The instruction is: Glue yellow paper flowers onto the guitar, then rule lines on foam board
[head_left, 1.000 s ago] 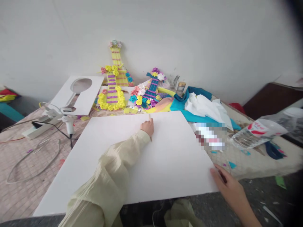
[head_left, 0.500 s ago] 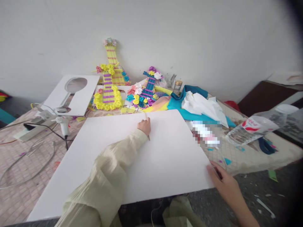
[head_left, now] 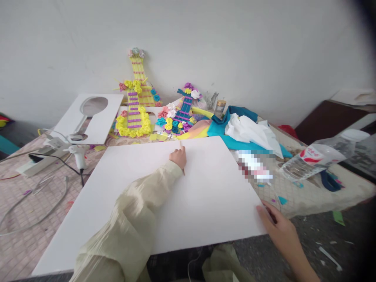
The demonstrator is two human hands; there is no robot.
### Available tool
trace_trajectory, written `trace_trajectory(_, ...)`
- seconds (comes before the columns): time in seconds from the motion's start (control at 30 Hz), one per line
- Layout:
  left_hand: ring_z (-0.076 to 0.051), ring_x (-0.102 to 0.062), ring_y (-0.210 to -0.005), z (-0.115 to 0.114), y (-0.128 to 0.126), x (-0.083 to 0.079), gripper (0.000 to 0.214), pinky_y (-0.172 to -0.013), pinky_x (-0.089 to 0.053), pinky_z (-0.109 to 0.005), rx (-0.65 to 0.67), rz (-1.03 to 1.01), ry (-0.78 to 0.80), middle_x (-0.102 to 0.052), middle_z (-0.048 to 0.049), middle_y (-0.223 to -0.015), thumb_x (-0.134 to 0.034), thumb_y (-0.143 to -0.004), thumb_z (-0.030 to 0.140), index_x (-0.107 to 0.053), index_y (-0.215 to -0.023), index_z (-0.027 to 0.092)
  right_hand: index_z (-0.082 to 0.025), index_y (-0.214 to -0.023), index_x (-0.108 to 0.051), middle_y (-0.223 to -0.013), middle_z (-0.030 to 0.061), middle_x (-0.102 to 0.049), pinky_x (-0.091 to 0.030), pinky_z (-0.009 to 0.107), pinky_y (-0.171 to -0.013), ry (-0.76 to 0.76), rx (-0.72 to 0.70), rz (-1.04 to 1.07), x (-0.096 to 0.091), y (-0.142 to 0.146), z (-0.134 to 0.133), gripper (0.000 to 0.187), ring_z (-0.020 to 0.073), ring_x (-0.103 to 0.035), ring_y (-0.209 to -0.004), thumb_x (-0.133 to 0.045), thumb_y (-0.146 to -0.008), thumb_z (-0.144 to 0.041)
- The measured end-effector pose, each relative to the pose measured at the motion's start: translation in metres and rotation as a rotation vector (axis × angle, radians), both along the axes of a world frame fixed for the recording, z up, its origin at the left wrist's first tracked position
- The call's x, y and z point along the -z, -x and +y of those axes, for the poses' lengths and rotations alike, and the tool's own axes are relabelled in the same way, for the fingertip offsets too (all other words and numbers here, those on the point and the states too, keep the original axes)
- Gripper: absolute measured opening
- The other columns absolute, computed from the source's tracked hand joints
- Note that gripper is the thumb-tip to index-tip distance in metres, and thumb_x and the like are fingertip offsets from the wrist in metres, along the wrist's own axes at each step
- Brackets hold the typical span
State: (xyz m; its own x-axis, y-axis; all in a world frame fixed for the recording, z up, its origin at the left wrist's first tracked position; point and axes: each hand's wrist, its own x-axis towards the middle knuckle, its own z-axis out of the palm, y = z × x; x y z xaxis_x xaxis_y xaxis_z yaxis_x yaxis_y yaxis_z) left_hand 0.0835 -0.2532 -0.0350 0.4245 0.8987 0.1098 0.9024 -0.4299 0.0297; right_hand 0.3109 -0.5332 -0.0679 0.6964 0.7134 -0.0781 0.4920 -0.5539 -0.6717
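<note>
A large white board (head_left: 205, 203), its visible face plain, lies in front of me and reaches past the near table edge. My left hand (head_left: 178, 157) rests near its far edge, fingers closed around a thin, pencil-like stick (head_left: 184, 171). One end of the stick points away past the knuckles and the other shows below the hand; its exact kind is unclear. My right hand (head_left: 276, 223) grips the board's near right corner, thumb on top and the other fingers partly hidden at the edge.
Paper-flower instrument models (head_left: 134, 109) lean at the wall. At left are a cut-out board (head_left: 114, 113), a glue gun (head_left: 79, 156) and a power strip (head_left: 32, 166) with cables. To the right lie teal fabric (head_left: 219, 131), white crumpled paper (head_left: 249, 131) and a water bottle (head_left: 305, 164).
My left hand and the stick have shifted very slightly left and nearer. The right hand keeps its hold at the board's corner.
</note>
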Motion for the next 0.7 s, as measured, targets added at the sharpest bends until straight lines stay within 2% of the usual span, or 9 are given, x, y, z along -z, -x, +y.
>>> trace_trajectory(0.7, -0.021, -0.055, -0.093, -0.002, 0.0013, 0.0028, 0.028, -0.066, -0.045, -0.028, -0.027, -0.017, 0.008, -0.062, -0.0121, -0.09, -0.035, -0.084, 0.012, -0.041, -0.111, 0.011, -0.012, -0.108, -0.059, -0.097, 0.0112, -0.062, -0.043, 0.036, -0.076, -0.018, -0.039, -0.044, 0.0047, 0.0003, -0.0003, 0.069, 0.0292, -0.056, -0.087, -0.041, -0.065, -0.063)
